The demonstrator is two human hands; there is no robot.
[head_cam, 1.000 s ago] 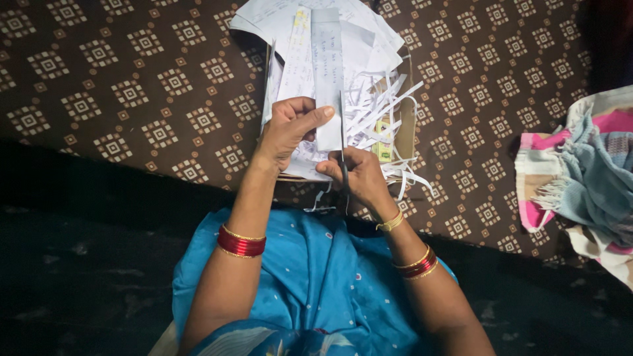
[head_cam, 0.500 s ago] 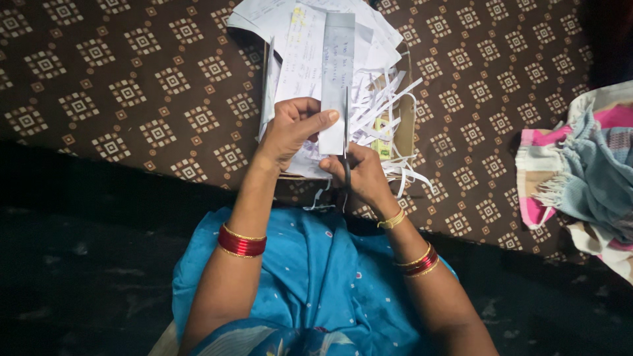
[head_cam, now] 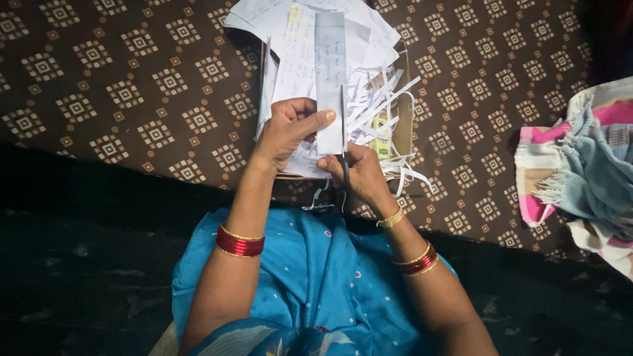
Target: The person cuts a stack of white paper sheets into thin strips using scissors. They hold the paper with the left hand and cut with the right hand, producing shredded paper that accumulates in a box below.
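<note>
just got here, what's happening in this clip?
A person is cutting paper into strips. The left hand pinches a long paper strip upright, while the right hand works scissors along its right edge. Under the hands, a cardboard box holds loose sheets and a tangle of cut white strips. The box sits on a brown patterned cloth; a folded pink and blue fabric lies off to the right.

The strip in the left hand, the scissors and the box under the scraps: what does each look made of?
Strip: thin matte paper, pale grey with handwriting, standing flat above the left hand. Scissors in the right hand: the slim blade looks like dark metal; the handles are hidden. Box: probably brown cardboard, judging by its dull tan wall.
</note>
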